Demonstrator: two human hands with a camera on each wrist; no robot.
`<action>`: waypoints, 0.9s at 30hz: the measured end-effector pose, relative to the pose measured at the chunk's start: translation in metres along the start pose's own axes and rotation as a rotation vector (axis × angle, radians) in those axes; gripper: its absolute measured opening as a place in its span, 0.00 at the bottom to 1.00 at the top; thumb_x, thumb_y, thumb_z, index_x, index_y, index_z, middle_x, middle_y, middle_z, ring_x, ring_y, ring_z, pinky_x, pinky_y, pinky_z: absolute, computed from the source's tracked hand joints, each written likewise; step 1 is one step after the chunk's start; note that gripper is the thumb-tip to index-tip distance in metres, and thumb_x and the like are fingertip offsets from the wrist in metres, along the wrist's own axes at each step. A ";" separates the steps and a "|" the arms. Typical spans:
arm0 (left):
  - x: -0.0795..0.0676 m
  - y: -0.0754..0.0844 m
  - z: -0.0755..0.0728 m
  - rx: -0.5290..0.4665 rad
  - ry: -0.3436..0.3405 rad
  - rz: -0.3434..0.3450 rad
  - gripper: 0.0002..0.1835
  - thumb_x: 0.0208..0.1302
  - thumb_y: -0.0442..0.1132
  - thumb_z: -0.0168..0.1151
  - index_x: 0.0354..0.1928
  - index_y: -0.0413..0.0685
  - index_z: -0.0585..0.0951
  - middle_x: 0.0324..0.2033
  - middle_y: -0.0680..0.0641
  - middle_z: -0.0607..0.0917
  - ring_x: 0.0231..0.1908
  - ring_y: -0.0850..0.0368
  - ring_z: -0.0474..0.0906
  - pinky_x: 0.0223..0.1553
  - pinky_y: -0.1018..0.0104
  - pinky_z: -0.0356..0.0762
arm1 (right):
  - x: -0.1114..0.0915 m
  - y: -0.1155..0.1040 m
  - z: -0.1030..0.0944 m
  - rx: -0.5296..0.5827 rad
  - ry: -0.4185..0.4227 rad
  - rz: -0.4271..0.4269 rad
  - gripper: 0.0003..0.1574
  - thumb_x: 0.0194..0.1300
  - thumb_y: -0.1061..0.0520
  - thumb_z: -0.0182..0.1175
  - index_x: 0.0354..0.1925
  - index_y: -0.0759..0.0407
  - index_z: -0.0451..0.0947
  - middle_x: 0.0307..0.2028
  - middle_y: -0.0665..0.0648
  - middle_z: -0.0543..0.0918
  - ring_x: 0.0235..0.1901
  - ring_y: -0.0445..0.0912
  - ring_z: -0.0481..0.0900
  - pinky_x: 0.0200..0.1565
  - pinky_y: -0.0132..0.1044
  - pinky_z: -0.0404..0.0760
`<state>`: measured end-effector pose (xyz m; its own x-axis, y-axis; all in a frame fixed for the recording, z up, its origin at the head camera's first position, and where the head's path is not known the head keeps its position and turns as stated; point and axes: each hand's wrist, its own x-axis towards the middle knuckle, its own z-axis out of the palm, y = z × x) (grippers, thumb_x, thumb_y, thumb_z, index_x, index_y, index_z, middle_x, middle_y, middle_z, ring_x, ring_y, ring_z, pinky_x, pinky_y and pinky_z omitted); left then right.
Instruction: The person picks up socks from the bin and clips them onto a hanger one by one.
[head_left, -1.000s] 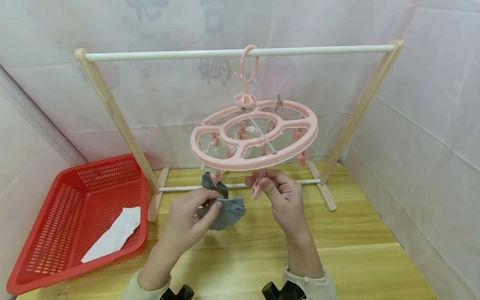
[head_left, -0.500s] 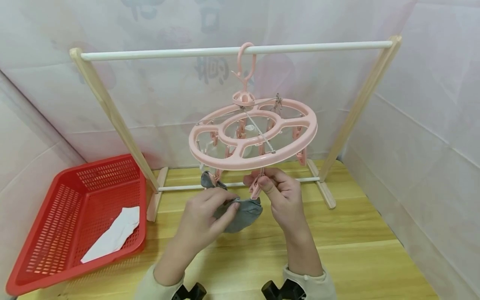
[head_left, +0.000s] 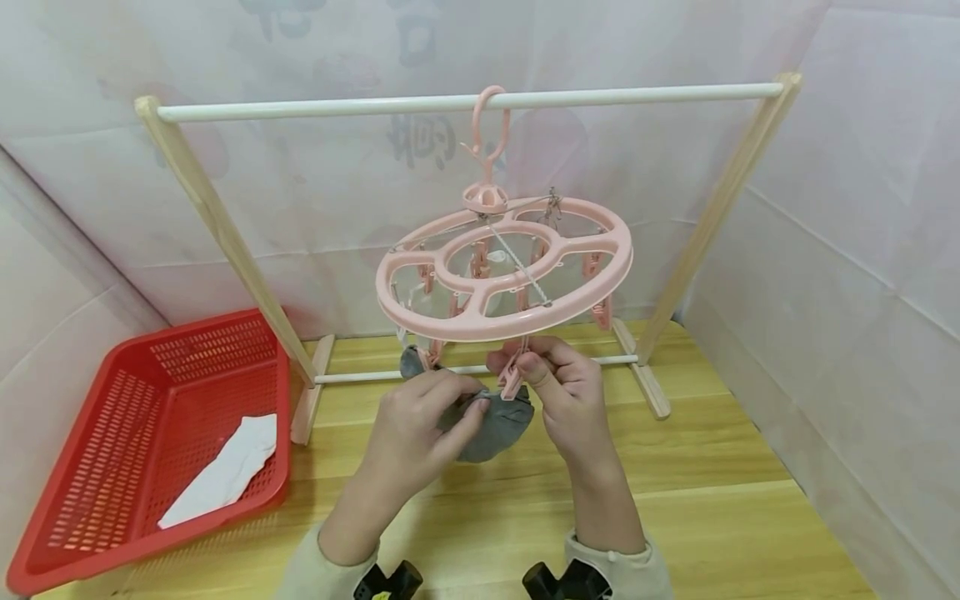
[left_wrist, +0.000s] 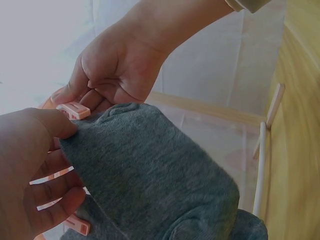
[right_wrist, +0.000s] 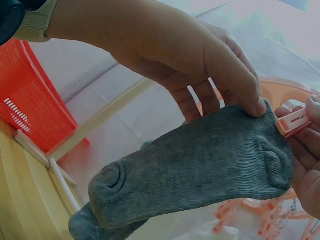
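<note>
My left hand [head_left: 416, 425] pinches a grey sock [head_left: 498, 429] by its cuff, thumb on the near side. The sock hangs below the front of a pink round drying hanger [head_left: 495, 325]. Beside it, my right hand [head_left: 573, 396] pinches a pink clothespin [head_left: 512, 382] that dangles from the hanger's rim. In the right wrist view the clothespin [right_wrist: 292, 122] meets the cuff edge of the sock [right_wrist: 195, 160]; whether the cloth lies between its jaws I cannot tell. Another grey sock [head_left: 410, 362] hangs from a clothespin further left, partly behind my left hand.
The hanger hooks over the white bar [head_left: 322, 107] of a wooden stand. Several other pink clothespins hang round its rings. At the left a red basket [head_left: 97, 433] holds a white cloth item [head_left: 225, 471]. Everything stands on a wooden table [head_left: 712, 500].
My left hand has moved right with the grey sock, bringing its cuff up to the clothespin. The right hand stays at nearly the same spot, pinching the clothespin.
</note>
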<state>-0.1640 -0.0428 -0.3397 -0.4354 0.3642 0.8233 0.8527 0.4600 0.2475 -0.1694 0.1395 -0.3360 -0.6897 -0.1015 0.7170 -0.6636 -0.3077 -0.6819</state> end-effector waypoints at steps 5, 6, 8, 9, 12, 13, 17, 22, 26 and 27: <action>0.002 0.002 0.001 -0.012 0.014 0.007 0.04 0.57 0.39 0.62 0.35 0.51 0.81 0.29 0.57 0.81 0.29 0.66 0.75 0.30 0.72 0.74 | 0.000 0.000 0.001 -0.002 0.008 0.009 0.12 0.66 0.72 0.44 0.43 0.79 0.71 0.34 0.69 0.81 0.35 0.53 0.83 0.35 0.38 0.81; 0.002 0.002 0.001 -0.013 0.017 0.009 0.04 0.57 0.39 0.62 0.35 0.51 0.81 0.29 0.57 0.81 0.28 0.66 0.75 0.30 0.72 0.74 | 0.000 -0.001 0.001 -0.003 0.011 0.013 0.12 0.66 0.72 0.44 0.43 0.79 0.71 0.34 0.69 0.81 0.35 0.53 0.83 0.35 0.38 0.81; 0.003 0.002 0.001 -0.015 0.022 0.013 0.05 0.57 0.39 0.62 0.36 0.50 0.81 0.30 0.57 0.81 0.29 0.66 0.75 0.31 0.72 0.74 | 0.000 -0.001 0.001 -0.004 0.012 0.019 0.12 0.66 0.72 0.44 0.43 0.79 0.71 0.34 0.69 0.81 0.37 0.53 0.83 0.36 0.37 0.81; 0.003 0.002 0.001 -0.013 0.023 0.012 0.06 0.57 0.39 0.62 0.37 0.50 0.81 0.31 0.57 0.82 0.30 0.66 0.76 0.32 0.72 0.75 | 0.000 -0.001 0.001 0.000 0.010 0.022 0.12 0.66 0.72 0.44 0.43 0.79 0.71 0.35 0.70 0.81 0.37 0.53 0.83 0.36 0.38 0.81; 0.004 0.002 0.002 -0.011 0.028 0.013 0.06 0.57 0.39 0.62 0.38 0.50 0.81 0.32 0.56 0.82 0.33 0.65 0.76 0.35 0.71 0.75 | -0.001 -0.002 0.001 0.007 0.001 0.027 0.12 0.67 0.71 0.44 0.43 0.79 0.71 0.35 0.71 0.81 0.39 0.55 0.82 0.38 0.41 0.81; 0.004 0.002 0.002 -0.009 0.028 0.012 0.07 0.57 0.39 0.62 0.38 0.50 0.81 0.32 0.56 0.82 0.34 0.65 0.77 0.36 0.70 0.75 | -0.001 -0.002 0.002 0.010 -0.003 0.027 0.12 0.67 0.71 0.43 0.42 0.79 0.71 0.35 0.71 0.80 0.39 0.56 0.82 0.39 0.42 0.80; 0.004 0.003 0.002 -0.007 0.037 0.016 0.07 0.57 0.39 0.63 0.38 0.50 0.81 0.33 0.56 0.82 0.35 0.65 0.77 0.37 0.70 0.76 | -0.001 -0.002 0.001 0.010 -0.006 0.027 0.12 0.67 0.71 0.43 0.42 0.79 0.71 0.34 0.72 0.80 0.39 0.57 0.82 0.41 0.45 0.80; 0.004 0.003 0.004 -0.011 0.051 0.020 0.07 0.57 0.39 0.63 0.38 0.49 0.81 0.33 0.56 0.82 0.35 0.65 0.77 0.37 0.70 0.75 | -0.001 -0.002 0.001 0.012 -0.006 0.033 0.13 0.67 0.70 0.44 0.44 0.79 0.71 0.34 0.72 0.80 0.39 0.56 0.82 0.41 0.44 0.80; 0.004 0.002 0.005 -0.017 0.066 0.027 0.07 0.57 0.38 0.63 0.38 0.49 0.81 0.33 0.56 0.82 0.34 0.65 0.77 0.35 0.70 0.76 | -0.002 -0.001 0.000 -0.003 -0.013 0.036 0.14 0.66 0.69 0.46 0.45 0.78 0.72 0.34 0.72 0.81 0.37 0.54 0.83 0.40 0.42 0.80; 0.004 0.002 0.005 -0.017 0.068 0.028 0.07 0.57 0.38 0.63 0.38 0.49 0.81 0.32 0.55 0.82 0.34 0.64 0.77 0.34 0.70 0.76 | -0.002 -0.001 -0.001 -0.010 -0.014 0.038 0.14 0.66 0.68 0.47 0.46 0.78 0.72 0.34 0.72 0.81 0.37 0.54 0.83 0.39 0.41 0.81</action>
<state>-0.1653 -0.0360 -0.3381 -0.3913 0.3207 0.8626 0.8693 0.4365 0.2320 -0.1673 0.1407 -0.3372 -0.7099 -0.1265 0.6928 -0.6404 -0.2936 -0.7097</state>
